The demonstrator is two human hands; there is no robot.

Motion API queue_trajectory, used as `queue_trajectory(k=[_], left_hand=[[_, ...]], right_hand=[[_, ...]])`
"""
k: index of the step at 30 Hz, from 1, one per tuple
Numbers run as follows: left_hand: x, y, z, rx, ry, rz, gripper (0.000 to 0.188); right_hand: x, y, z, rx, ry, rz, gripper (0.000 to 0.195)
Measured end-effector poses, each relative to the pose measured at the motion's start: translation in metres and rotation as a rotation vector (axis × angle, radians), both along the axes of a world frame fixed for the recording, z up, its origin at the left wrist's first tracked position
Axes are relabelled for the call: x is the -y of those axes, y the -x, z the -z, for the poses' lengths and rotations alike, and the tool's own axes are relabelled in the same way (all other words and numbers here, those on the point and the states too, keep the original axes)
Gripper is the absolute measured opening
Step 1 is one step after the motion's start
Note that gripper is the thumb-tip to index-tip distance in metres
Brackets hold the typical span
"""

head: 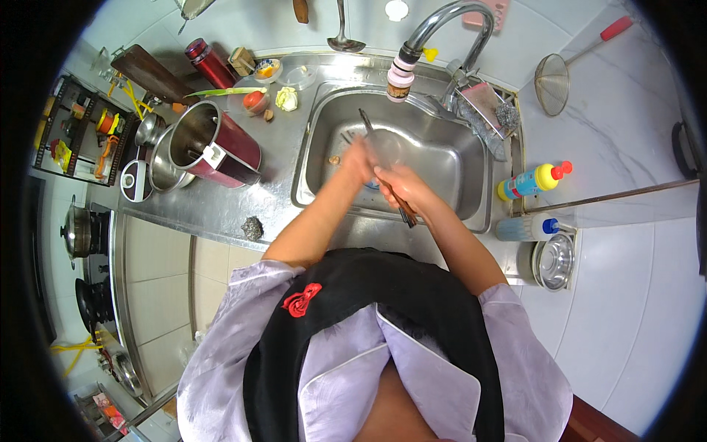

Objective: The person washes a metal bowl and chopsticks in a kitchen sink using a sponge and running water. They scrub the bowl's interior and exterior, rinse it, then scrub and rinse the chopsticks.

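Over the sink, my right hand (406,185) is closed around a bundle of chopsticks (406,207). Their brown and black ends stick out below it, toward me. One dark tip reaches up past my hands toward the faucet. My left hand (360,159) is pressed to the same bundle from the left and blurred by motion, so its fingers are hard to make out. Beneath both hands lies the stainless steel sink basin (442,166), with a small brown scrap (334,160) at its left side. The chrome faucet (425,33) with a pink-and-black nozzle (400,80) hangs above the basin.
Left counter: red pot-like vessel (237,138), steel bowl (160,160), tomato (254,100), scallion (226,91), red flask (210,63), steel wool (252,227). Right: yellow-capped bottle (527,182), blue-capped bottle (525,228), steel bowls (555,262), hanging strainer (552,85).
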State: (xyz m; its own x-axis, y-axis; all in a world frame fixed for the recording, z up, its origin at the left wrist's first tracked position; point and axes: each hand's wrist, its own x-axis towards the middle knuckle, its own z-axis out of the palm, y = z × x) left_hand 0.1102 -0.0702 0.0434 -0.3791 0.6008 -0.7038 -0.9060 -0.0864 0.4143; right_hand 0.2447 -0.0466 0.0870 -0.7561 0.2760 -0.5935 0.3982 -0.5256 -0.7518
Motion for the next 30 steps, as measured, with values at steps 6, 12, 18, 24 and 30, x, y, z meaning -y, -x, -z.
queue_trajectory(k=[6, 12, 18, 24, 30], left_hand=[[0.011, 0.025, 0.038, -0.061, -0.099, 0.035, 0.03], [0.016, 0.004, -0.006, -0.147, -0.271, 0.172, 0.026], [0.015, -0.004, 0.0, -0.409, -0.095, 0.0, 0.015], [0.012, -0.002, -0.002, -0.344, -0.088, -0.045, 0.017], [0.004, 0.0, -0.009, -0.274, -0.086, -0.063, 0.019]], right_hand=[[-0.004, -0.004, 0.02, -0.104, 0.145, -0.1, 0.035], [-0.021, -0.011, 0.017, -0.081, 0.213, -0.139, 0.049], [-0.01, -0.006, 0.024, 0.0, -0.159, 0.03, 0.032], [0.004, -0.013, 0.019, -0.029, -0.165, 0.105, 0.024], [0.009, -0.015, 0.018, 0.063, -0.324, 0.147, 0.025]])
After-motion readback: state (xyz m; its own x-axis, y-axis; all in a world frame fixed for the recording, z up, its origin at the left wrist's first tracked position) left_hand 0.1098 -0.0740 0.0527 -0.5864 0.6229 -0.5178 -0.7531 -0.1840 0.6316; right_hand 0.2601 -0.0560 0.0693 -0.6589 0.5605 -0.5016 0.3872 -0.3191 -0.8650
